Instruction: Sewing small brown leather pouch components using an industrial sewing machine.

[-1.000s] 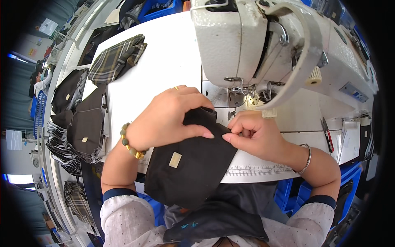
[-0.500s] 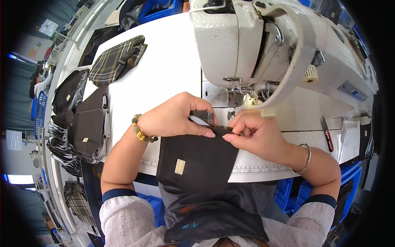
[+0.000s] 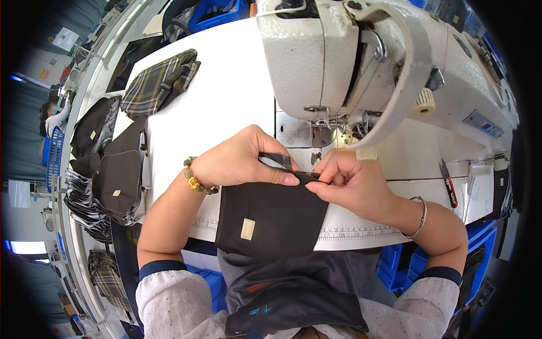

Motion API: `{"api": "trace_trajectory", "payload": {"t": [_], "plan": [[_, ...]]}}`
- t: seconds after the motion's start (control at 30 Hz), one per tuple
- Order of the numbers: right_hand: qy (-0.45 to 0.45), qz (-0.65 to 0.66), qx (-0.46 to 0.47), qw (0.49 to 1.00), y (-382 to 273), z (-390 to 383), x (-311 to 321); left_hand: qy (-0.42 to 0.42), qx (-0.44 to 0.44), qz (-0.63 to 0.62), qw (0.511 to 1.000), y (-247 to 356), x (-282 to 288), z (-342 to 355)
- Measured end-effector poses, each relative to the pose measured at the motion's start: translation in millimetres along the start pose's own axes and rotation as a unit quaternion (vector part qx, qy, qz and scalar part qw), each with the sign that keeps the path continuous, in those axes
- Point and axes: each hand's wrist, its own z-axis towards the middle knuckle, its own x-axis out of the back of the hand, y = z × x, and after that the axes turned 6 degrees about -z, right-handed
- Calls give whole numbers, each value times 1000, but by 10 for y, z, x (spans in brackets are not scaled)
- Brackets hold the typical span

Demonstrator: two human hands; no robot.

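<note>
A dark fabric piece (image 3: 271,217) with a small cream label hangs over the table's front edge, its top edge folded to show a checked and a pale layer. My left hand (image 3: 243,158) is closed on the upper left of this edge, thumb on top. My right hand (image 3: 353,183) pinches the edge farther right, fingers curled. Both hands are just in front of the white sewing machine (image 3: 299,68), near its needle area (image 3: 336,130).
Folded plaid fabric (image 3: 158,85) lies at the back left, beside stacks of dark pieces (image 3: 116,175). Red-handled snips (image 3: 450,189) lie at the right. Blue bins (image 3: 220,14) stand behind the table and a blue basket (image 3: 53,155) at far left, near a person (image 3: 56,113).
Since a second ago my left hand has shifted, the bracelet moving up and right. The fabric piece has swung more upright, and its folded edge now shows checked and pale layers.
</note>
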Motion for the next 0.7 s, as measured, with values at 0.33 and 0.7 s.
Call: {"api": "trace_trajectory", "payload": {"t": [0.33, 0.7], "plan": [[12, -4, 6, 1000, -19, 3, -5, 14, 15, -33, 999, -13, -32, 1], [-6, -49, -45, 998, -15, 11, 28, 14, -8, -19, 1000, -27, -60, 9]]}}
